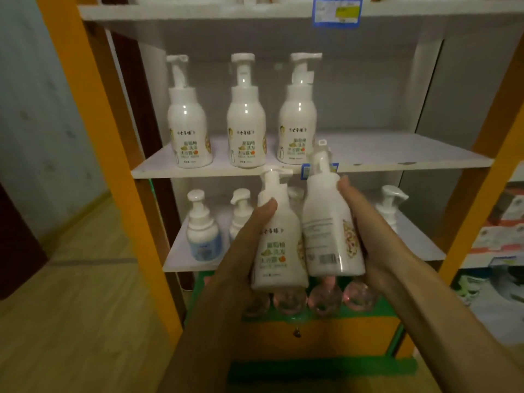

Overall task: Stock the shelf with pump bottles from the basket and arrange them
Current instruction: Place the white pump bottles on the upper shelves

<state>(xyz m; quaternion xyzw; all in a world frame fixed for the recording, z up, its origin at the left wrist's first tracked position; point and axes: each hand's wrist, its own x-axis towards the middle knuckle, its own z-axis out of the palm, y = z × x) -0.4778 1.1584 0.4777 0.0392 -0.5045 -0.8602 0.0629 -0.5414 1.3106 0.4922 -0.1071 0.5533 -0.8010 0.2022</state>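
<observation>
I hold two white pump bottles side by side in front of the shelving. My left hand grips one bottle with its printed label facing me. My right hand grips the other bottle, turned so its back label and barcode show. Both are raised just below the front edge of the middle shelf board. Three matching white pump bottles stand upright in a row on the left half of that board. The right half of it is bare.
The shelf below carries a blue-labelled pump bottle and other white pumps, partly hidden by my hands. Clear pinkish bottles sit lower, over a green and orange base. Orange uprights frame the unit; wooden floor lies left.
</observation>
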